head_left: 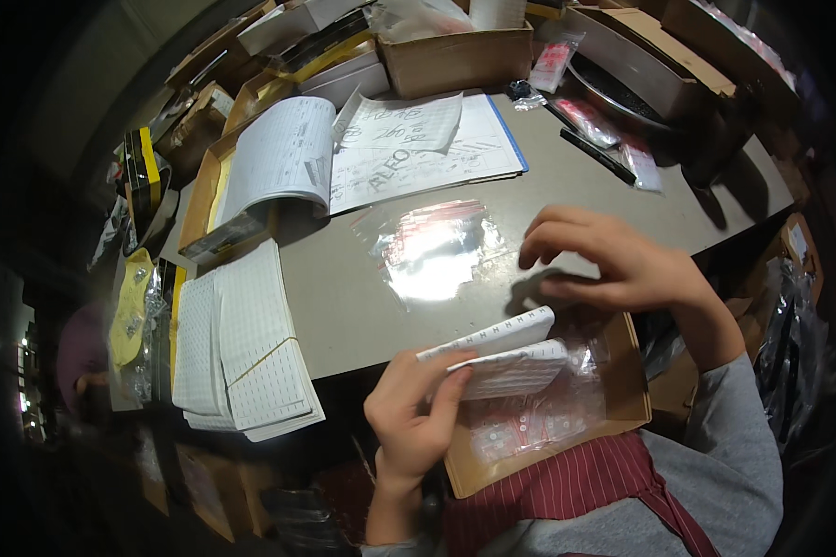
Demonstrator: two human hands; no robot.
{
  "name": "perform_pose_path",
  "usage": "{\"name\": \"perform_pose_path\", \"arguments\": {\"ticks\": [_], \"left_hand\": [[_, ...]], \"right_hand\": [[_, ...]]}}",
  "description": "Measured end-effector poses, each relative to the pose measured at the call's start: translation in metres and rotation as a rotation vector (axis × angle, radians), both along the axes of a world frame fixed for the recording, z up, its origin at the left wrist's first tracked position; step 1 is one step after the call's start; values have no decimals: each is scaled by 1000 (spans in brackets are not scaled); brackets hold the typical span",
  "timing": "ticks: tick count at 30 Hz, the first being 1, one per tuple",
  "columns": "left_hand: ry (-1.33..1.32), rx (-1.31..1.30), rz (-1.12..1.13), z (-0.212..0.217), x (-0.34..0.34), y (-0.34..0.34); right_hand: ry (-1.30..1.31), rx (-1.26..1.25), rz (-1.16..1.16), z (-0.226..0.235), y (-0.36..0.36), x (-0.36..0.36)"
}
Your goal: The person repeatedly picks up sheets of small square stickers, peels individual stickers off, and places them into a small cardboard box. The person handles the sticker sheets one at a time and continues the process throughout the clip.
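Note:
My left hand (416,418) is closed on folded white printed sheets (506,357), pinched between thumb and fingers above an open cardboard box (633,390). Clear plastic bags (539,422) with small contents lie in that box. My right hand (613,255) hovers over the table's near right part, fingers curved and apart, with nothing visible in it. Left of it, a pile of clear zip bags with red edges (437,246) lies flat, shining under the light. Two stacks of white printed sheets (251,348) rest at the table's left edge, one with a rubber band round it.
An open notebook (279,153) leans over a shallow box, beside papers on a blue-edged pad (478,148). A black marker (596,156) and small packets lie at the far right. Cardboard boxes (455,60) line the back. A yellow packet (132,302) hangs at the left edge.

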State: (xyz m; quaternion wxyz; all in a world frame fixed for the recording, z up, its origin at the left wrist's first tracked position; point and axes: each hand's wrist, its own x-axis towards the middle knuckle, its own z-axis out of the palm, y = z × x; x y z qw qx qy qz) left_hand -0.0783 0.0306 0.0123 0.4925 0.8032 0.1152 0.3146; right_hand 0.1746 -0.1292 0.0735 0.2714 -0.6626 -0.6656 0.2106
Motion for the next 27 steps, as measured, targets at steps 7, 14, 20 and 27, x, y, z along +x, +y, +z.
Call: {"name": "perform_pose_path", "arguments": {"ticks": [7, 14, 20, 27], "left_hand": [[-55, 208, 4, 4, 9, -5], [-9, 11, 38, -8, 22, 1], [84, -243, 24, -22, 32, 15], [151, -196, 15, -10, 30, 16]], "right_hand": [[-132, 146, 124, -7, 14, -33], [-334, 247, 90, -17, 14, -36], [-74, 0, -139, -16, 71, 35], [-319, -182, -268, -29, 87, 41]]}}
